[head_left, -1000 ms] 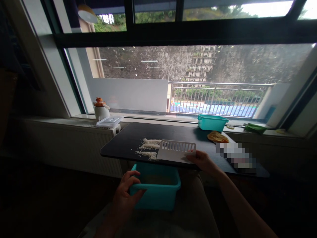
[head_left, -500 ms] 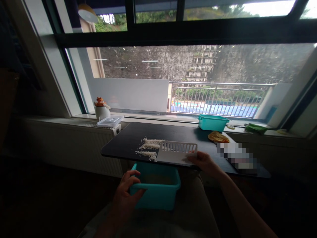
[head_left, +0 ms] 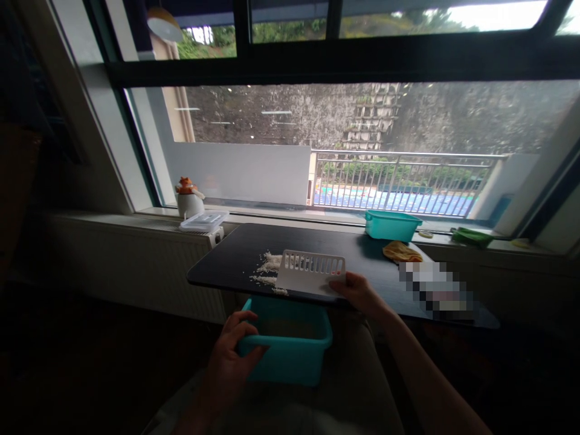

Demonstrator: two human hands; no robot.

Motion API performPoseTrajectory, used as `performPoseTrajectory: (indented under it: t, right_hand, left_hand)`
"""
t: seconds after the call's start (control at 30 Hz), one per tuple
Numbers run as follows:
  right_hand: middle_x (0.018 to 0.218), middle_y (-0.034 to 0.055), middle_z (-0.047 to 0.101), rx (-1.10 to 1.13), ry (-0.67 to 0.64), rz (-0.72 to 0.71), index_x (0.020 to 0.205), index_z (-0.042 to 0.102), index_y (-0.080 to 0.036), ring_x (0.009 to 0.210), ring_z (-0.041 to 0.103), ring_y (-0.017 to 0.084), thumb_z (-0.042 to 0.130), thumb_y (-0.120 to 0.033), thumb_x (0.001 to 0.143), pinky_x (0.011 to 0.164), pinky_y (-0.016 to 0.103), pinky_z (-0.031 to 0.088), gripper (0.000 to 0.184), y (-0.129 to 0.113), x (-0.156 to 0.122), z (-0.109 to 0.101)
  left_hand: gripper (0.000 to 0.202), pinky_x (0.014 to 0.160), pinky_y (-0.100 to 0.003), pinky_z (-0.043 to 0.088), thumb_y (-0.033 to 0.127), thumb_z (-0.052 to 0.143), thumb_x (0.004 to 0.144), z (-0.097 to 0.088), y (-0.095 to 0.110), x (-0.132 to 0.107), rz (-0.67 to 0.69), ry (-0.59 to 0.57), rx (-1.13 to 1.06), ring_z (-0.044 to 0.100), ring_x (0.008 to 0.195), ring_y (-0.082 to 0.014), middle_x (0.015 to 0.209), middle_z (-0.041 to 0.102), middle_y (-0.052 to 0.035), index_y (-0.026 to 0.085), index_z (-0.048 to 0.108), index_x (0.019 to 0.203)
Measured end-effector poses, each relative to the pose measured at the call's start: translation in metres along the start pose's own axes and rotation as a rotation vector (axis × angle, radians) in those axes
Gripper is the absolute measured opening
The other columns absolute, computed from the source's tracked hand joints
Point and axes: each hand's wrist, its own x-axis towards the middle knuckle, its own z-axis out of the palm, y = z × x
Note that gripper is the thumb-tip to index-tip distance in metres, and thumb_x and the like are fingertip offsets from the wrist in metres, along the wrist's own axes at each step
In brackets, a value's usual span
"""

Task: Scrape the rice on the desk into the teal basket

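Note:
My right hand [head_left: 357, 291] pinches the right end of a flat white slotted plastic plate [head_left: 301, 283], tilted over the dark tabletop [head_left: 226, 260]. Small white grains like rice [head_left: 268, 263] lie in streaks at the plate's left edge, and some show through its slots. Below the table's front edge, a teal plastic basin [head_left: 285, 361] rests at my lap. My left hand [head_left: 238, 344] is closed on the basin's left rim, thumb in front and fingers over the edge. The basin's inside is dim; what lies at its bottom is hard to make out.
A second teal basin [head_left: 393, 226] stands at the table's back right, with a yellow cloth [head_left: 402, 251] and a blurred-out object [head_left: 437, 290] nearer. A clear plastic lid [head_left: 203, 221] and a white pot [head_left: 189, 204] are at the left sill. A green item [head_left: 472, 237] lies on the right sill.
My right hand has moved the slotted plate left, onto the grain streaks, covering more of them. My left hand and the basin keep their places.

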Motion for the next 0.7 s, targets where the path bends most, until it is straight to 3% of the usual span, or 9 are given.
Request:
performPoseTrajectory:
  t: [0.3,0.7]
  right_hand:
    - [0.091,0.0055,0.073,0.075,-0.090,-0.013,0.093,0.071,-0.017,0.084,0.067,0.023,0.070,-0.041,0.072,0.077,0.039,0.054,0.031,0.0014,0.0001,0.0055]
    - [0.087,0.0062,0.073,0.061,-0.054,0.000,0.090,0.071,-0.016,0.079,0.067,0.023,0.071,-0.044,0.069,0.075,0.041,0.053,0.035,0.0032,-0.0018,0.0015]
  left_hand:
    - [0.016,0.085,-0.040,0.048,0.035,0.063,0.071,0.0002,-0.0010,0.0003,0.017,0.023,0.016,0.057,0.101,-0.0282,0.111,0.054,-0.0081,0.020,0.058,0.066]
    - [0.017,0.084,-0.038,0.048,0.036,0.062,0.070,-0.0011,0.0027,0.0020,0.010,0.028,0.016,0.058,0.101,-0.0281,0.111,0.055,-0.0081,0.020,0.058,0.065]
